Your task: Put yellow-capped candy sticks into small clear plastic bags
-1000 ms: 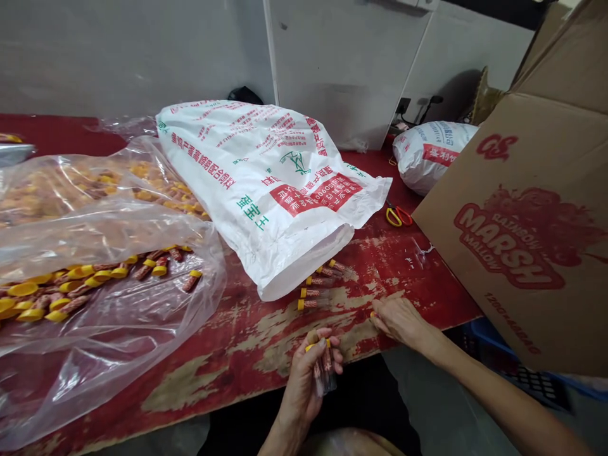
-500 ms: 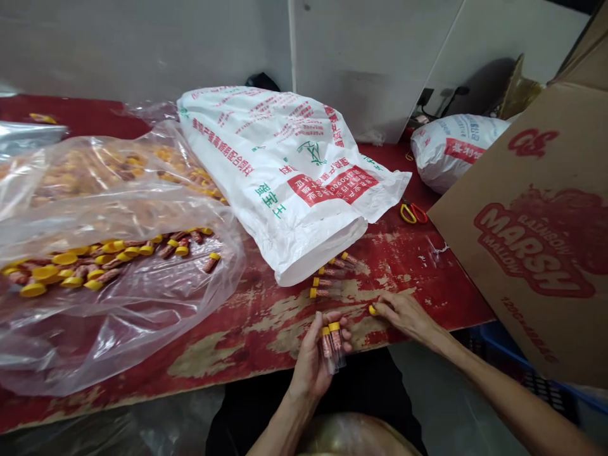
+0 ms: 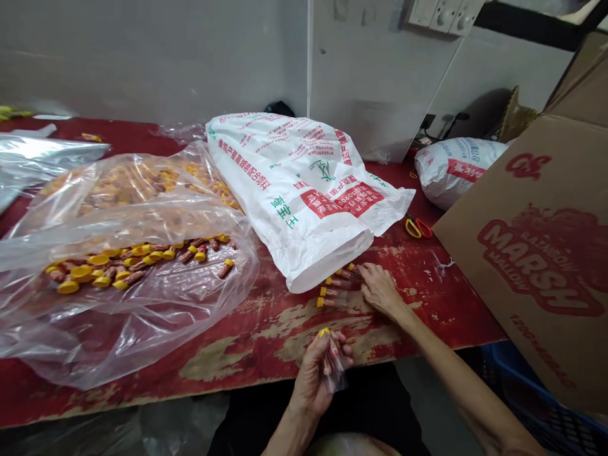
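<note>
Holding yellow-capped tubes in left hand by near edge of table, between closed thumb and curled fingers. With right hand, touching or nearly touching right ends of far tubes in laid-out row; cannot tell finger gap or hold.

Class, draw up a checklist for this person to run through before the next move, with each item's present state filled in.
1. Left hand secure on its capped tubes: ok, fingers wrapped around them.
2. Number of tubes in that hand: cannot tell, fingers and blur hide some.
3. Right hand gripping a tube from the table row: cannot tell, though its fingertips are at the row.
4. Row's yellow caps facing one way: ok, all toward the left.
5. Scissors apart from both hands: ok.
</note>
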`<state>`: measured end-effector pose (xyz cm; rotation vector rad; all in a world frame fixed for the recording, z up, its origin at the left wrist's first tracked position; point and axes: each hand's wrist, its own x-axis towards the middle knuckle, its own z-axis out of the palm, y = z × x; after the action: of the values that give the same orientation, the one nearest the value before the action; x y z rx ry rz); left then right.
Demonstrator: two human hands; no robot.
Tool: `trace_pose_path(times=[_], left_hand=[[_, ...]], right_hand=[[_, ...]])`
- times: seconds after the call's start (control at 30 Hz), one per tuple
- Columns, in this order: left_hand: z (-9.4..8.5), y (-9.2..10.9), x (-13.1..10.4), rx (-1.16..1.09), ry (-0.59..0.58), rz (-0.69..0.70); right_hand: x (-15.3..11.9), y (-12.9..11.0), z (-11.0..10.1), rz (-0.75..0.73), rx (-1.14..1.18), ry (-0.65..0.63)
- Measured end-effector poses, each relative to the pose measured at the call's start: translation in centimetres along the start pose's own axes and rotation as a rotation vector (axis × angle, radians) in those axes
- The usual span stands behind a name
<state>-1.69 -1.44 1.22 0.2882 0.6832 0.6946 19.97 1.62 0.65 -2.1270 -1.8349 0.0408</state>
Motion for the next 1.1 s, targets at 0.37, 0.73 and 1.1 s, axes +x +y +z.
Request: trace_pose_path(times=[0.37,0.73,1.1], left_hand=[[-0.7,0.4,0.9,-0.024,-0.171,-0.028],[0.1,0.3,1.7,-0.041,-0.103,-0.077],[-0.5,0.0,0.5,-0.238,-0.124,0.054]], right_hand=[[-2.2,1.2,-5.5,0.1,-0.264,-0.437],[-3.1,0.2,-2.7,0.129,-0.342,-0.433],[-8.2,-6.2,0.3,0.079,0.476,0.151]])
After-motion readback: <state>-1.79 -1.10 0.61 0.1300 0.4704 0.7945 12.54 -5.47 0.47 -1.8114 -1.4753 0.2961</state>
